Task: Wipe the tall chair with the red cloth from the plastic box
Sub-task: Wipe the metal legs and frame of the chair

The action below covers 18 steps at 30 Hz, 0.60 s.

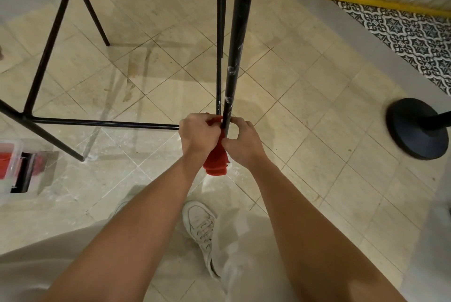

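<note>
Dim warm light, soft shadows, edges warped

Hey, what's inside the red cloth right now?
The black chair leg passes into the red cloth, gripped by the left hand and right hand. The wrapped stretch of leg is hidden.

Black painted metal chair leg (235,40), scuffed white; soft red cloth (216,159); glossy floor tiles (305,111).

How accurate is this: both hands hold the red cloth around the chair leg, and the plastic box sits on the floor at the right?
One slip: the box sits on the floor at the left, not the right, as the head view shows. The left hand and right hand do hold the cloth around the chair leg.
</note>
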Tool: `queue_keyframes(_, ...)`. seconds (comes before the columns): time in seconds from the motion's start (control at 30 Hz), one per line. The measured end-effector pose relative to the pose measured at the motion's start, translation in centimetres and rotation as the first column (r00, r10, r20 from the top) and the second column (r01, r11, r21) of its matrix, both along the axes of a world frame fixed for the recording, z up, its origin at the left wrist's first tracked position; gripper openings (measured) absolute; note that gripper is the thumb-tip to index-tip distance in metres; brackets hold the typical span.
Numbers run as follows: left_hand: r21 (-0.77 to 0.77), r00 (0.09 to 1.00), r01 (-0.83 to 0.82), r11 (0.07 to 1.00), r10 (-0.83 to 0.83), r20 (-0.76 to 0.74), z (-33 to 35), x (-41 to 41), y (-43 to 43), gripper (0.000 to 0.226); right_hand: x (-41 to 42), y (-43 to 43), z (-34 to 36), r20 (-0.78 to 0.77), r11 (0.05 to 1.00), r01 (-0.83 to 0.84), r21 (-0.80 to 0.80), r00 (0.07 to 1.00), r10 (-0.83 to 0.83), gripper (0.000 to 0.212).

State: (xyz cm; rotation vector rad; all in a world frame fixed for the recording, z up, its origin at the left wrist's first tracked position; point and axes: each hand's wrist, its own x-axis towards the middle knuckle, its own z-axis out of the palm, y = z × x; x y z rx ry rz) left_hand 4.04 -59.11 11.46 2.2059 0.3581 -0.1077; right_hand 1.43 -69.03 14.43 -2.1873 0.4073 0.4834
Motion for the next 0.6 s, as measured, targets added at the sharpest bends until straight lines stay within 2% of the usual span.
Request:
queue_keyframes(0.07, 0.019, 0.998, -0.055, 0.998, 0.056, -0.035, 0.2, 0.5, 0.2, 0.023, -0.1, 0.0, 0.0, -0.008, 1.000, 0.008, 0.001, 1.000, -0.008, 0.062)
queue_keyframes(0.23, -0.004, 0.997, 0.056, 0.998, -0.055, 0.049, 0.1, 1.4, 1.4, 0.023, 0.2, -0.3, 0.0, 0.028, 0.998, 0.067, 0.010, 0.997, -0.067, 0.066)
queue_keyframes(0.6, 0.186, 0.953, 0.288, 0.939, -0.301, 0.040, -0.7, 4.6, -0.1, 0.023, 0.9, -0.3, -0.3, 0.053, 0.991, 0.128, 0.029, 0.990, -0.129, 0.074)
